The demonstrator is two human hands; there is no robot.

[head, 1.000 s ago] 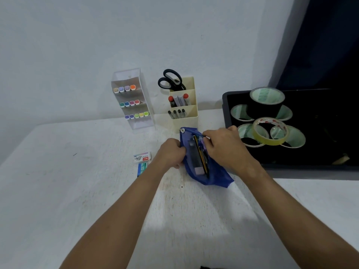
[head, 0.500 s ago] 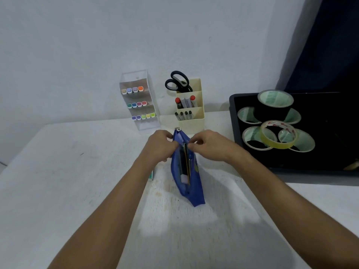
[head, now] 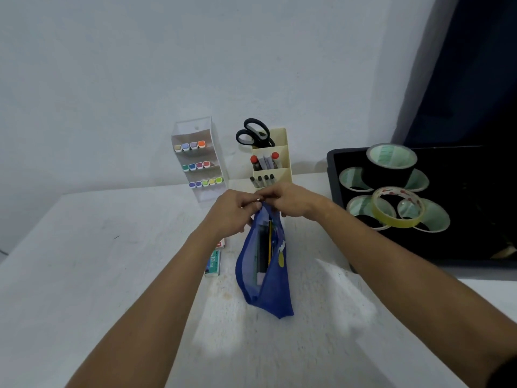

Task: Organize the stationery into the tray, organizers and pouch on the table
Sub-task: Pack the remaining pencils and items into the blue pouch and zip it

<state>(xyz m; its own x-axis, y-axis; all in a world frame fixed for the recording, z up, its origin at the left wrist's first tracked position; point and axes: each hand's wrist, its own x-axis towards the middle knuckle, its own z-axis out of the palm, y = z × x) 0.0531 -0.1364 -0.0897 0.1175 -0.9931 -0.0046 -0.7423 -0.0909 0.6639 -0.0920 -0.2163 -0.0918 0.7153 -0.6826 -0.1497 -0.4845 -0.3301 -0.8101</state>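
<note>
The blue pouch is pinched at its far end by the left hand and right hand. Zipping seems underway; next, the zipper would need pulling along while 1 hand holds the pouch.

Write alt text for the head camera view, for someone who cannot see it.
Two bare hands, left hand and right hand, pinch the top end of a blue mesh pouch holding pens above a white table. Behind stand a clear marker organizer and a cream organizer with scissors; a black tray of tape rolls sits at right.
</note>
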